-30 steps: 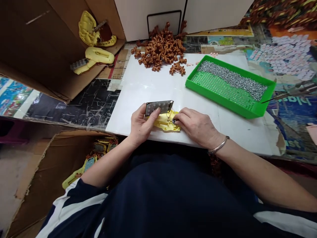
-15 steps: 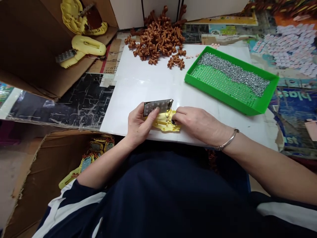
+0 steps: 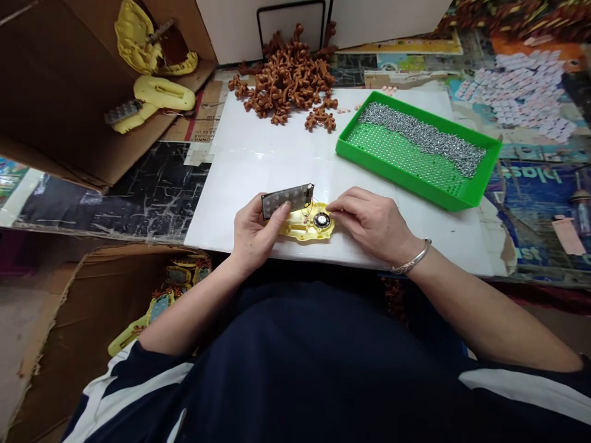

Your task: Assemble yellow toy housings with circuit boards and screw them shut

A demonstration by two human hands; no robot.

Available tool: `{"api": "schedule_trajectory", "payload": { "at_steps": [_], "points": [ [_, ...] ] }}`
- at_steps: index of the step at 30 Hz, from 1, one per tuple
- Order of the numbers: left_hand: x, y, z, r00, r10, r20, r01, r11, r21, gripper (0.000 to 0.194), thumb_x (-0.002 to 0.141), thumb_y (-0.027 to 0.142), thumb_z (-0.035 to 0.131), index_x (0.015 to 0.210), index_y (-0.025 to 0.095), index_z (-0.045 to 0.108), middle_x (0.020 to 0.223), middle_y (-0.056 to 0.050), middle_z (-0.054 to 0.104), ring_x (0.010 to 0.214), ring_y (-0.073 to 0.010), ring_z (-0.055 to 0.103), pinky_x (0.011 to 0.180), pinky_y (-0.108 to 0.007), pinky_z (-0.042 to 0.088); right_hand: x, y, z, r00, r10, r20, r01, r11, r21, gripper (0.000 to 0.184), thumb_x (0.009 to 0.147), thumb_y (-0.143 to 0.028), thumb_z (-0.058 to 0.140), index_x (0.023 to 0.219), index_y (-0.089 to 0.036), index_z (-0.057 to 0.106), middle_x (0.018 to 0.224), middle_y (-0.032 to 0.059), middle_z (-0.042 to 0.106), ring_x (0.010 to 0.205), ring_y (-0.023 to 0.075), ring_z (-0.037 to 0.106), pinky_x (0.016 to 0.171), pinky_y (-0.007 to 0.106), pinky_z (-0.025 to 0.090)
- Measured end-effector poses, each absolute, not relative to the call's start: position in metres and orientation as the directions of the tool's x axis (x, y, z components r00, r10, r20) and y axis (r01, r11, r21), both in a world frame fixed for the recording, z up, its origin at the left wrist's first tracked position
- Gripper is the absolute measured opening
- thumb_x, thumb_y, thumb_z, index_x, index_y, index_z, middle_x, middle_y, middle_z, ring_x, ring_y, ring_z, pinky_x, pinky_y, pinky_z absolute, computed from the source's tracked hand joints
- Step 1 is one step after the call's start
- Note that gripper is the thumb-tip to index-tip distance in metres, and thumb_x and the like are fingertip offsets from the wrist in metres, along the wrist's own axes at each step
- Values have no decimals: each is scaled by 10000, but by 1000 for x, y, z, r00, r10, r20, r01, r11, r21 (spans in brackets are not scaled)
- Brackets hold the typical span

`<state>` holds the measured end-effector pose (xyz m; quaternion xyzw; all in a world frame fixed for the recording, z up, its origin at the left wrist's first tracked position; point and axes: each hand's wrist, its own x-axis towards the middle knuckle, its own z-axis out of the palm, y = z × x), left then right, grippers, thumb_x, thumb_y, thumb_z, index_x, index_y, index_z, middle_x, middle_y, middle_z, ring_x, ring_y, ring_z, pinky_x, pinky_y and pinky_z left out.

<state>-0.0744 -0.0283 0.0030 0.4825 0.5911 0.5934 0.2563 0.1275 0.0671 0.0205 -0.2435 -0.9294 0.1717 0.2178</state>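
Note:
Between my hands a yellow plastic shell [image 3: 300, 231] lies on the white board near its front edge. A round black speaker [image 3: 322, 219] sits at the shell's right end. My left hand [image 3: 258, 231] grips a grey circuit board [image 3: 284, 200] with pale round dots, thumb across its face, tilted above the shell. Thin wires [image 3: 306, 212] hang from the board's right end towards the shell. My right hand [image 3: 373, 220] is at the shell's right edge beside the speaker, thumb and forefinger pinched; whatever is between them is too small to make out.
A green tray [image 3: 410, 175] of small metal screws [image 3: 425, 135] stands to the right. Brown plastic figures [image 3: 290, 80] are heaped at the back. Yellow shells [image 3: 164, 95] lie in a cardboard box at left; another box [image 3: 78, 320] of assembled parts is below. White pieces [image 3: 526, 92] lie far right.
My right hand has drawn back from over the speaker to the shell's right edge, uncovering the speaker. My left hand still holds the circuit board. The whole view has shifted slightly.

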Motion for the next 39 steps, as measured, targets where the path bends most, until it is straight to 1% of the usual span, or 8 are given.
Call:
{"api": "schedule_trajectory", "payload": {
  "at_steps": [4,10,13,20,27,31,34,39],
  "points": [
    [-73,-29,3,-395,878,271,275,-169,947,406,821,560,719,743,179,600,631,27,536,583,-99,471,556,-220,395,128,67,17,-835,467,291,340,854,-394,246,991,-270,512,1024,-157,727,945,82,700,791,153,646,724,273,505],
    [-73,-30,4,-361,888,286,315,-172,933,323,851,473,712,756,185,599,635,32,535,573,-95,451,542,-222,373,115,64,35,-930,357,92,350,933,-83,243,969,-134,454,918,-146,691,825,80,658,720,175,571,618,291,398],
    [-73,-30,4,-359,888,287,292,-185,939,313,859,460,707,761,184,598,634,35,520,567,-93,439,538,-221,367,109,65,40,-946,324,30,322,946,-46,234,941,-76,458,899,-138,680,800,72,648,692,169,561,614,286,396],
    [-78,-28,8,-308,894,326,364,-206,908,259,890,393,666,753,186,592,689,12,563,634,-117,504,604,-243,411,123,63,33,-890,399,221,334,900,-281,219,985,-214,516,1002,-140,721,866,66,697,746,159,646,673,260,479],
    [-82,-25,16,-48,764,644,647,-467,602,100,901,212,632,806,188,614,849,-32,649,771,-141,608,702,-263,483,109,55,61,-764,527,372,432,847,-312,313,971,-323,552,1236,-191,651,1157,108,673,860,191,644,748,315,512],
    [-81,-22,12,25,783,622,646,-487,588,323,856,419,739,1015,187,582,903,-30,622,785,-141,591,680,-258,493,103,61,50,-744,441,502,283,889,-360,153,944,-201,538,938,-162,686,849,47,667,738,151,606,668,277,471],
    [-79,-18,5,-41,864,502,595,-382,707,623,776,530,792,1191,182,484,865,10,571,679,-103,536,598,-220,455,106,61,39,-595,583,554,303,801,-516,107,893,-190,568,789,-174,589,688,3,586,614,126,530,577,268,415],
    [-70,-10,3,-25,912,409,701,-276,657,464,774,478,792,1074,181,597,816,24,586,637,-92,503,594,-215,408,110,50,26,-458,822,339,186,461,-868,96,892,-295,593,871,-219,538,597,-38,555,509,124,521,514,278,421]
  ]
}}
